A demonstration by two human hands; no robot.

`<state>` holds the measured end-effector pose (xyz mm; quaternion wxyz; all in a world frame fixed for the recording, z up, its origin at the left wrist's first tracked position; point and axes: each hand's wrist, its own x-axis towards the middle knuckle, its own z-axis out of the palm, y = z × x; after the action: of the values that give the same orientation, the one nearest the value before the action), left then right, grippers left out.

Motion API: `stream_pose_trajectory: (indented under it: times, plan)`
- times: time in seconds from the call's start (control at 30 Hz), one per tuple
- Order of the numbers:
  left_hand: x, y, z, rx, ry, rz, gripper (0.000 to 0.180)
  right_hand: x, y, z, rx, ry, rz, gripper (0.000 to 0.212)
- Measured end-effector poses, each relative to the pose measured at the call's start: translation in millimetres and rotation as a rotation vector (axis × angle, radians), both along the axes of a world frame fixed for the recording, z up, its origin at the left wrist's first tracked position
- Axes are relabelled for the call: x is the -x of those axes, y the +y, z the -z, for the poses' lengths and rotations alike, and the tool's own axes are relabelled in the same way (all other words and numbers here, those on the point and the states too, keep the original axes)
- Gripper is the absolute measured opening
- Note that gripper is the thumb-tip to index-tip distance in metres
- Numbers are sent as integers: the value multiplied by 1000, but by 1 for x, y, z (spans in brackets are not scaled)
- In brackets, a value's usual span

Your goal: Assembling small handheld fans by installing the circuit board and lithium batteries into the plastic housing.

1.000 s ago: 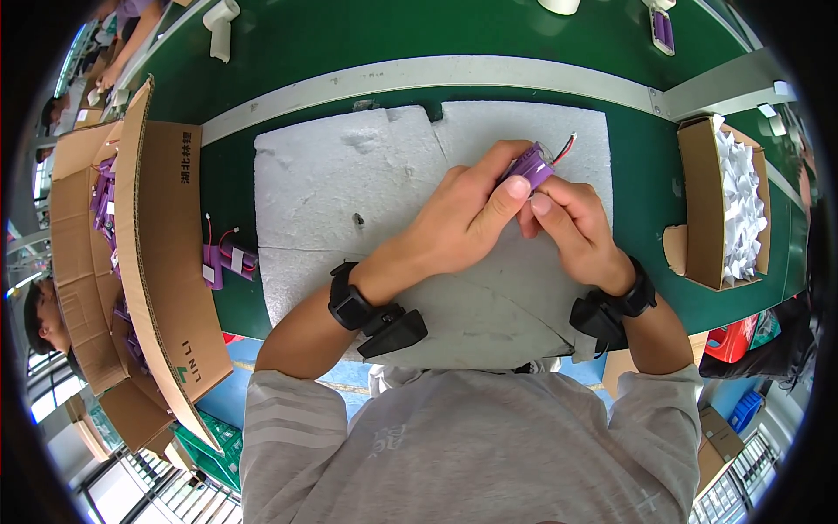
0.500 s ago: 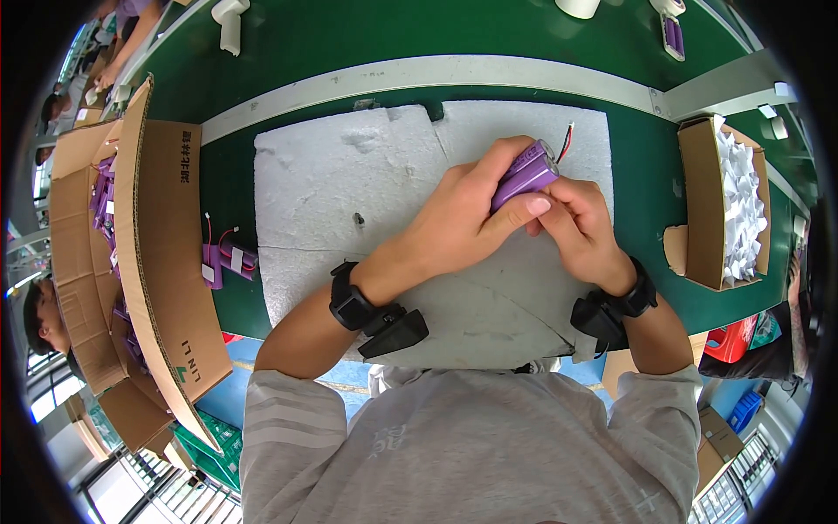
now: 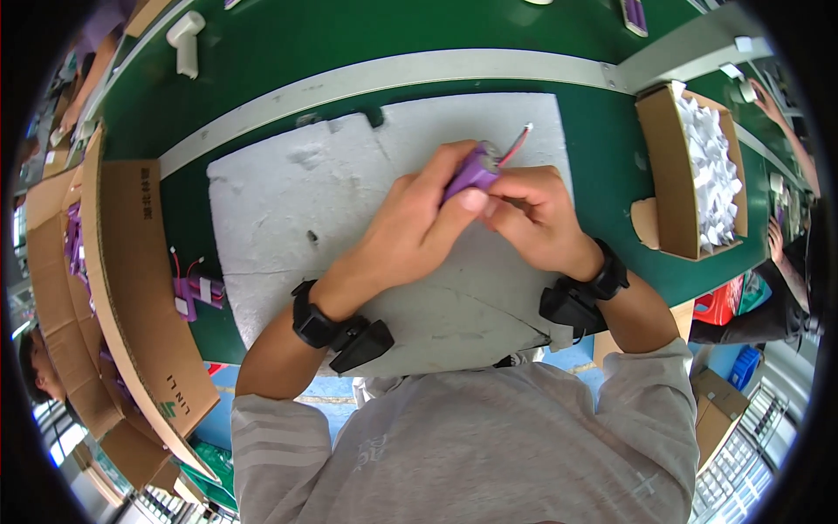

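Observation:
A purple battery pack (image 3: 472, 172) of cylindrical cells is held tilted above the white foam board (image 3: 271, 218). Wrapped round its left side is my left hand (image 3: 410, 214), thumb laid along the near face. Red and dark wires with a small white connector (image 3: 526, 128) rise from the pack's far end. My right hand (image 3: 539, 217) is closed at the pack's right side, fingertips pinched together close to my left thumb. Whatever lies between those right fingertips is too small or hidden to make out. Both wrists wear black strapped devices.
Two purple battery packs (image 3: 196, 295) with wires lie left of the foam. Beyond them stands a large cardboard box (image 3: 140, 288) holding more packs. On the right, a carton (image 3: 668, 175) is filled with folded white pieces. A white device (image 3: 186, 44) lies beyond the metal rail (image 3: 393, 72).
The view has shifted, so the bench appears lower and further left. The battery pack has turned slightly in my left hand, and my right fingers have drawn into a tighter pinch beside it.

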<state>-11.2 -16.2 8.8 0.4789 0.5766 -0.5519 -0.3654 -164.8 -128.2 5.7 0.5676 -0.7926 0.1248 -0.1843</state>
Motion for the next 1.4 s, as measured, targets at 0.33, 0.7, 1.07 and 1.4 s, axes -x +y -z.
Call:
stream_pose_trajectory:
  times: [0.33, 0.7, 1.07, 1.4]
  plan:
    - [-11, 0, 12, 116, 517, -272, 52, 9, -49, -7, -53, -577, 773, 14]
    - [-10, -4, 13, 278, -83, -40, 50, -12, 6, -9, -223, -144, 104, 41]
    - [-139, -52, 0, 32, -107, -911, 72, -6, -5, -4, -568, 9, 72, 45]
    - [-266, -57, 23, -175, -648, -1235, 30, -11, -1, 15, -520, -138, 65, 41]
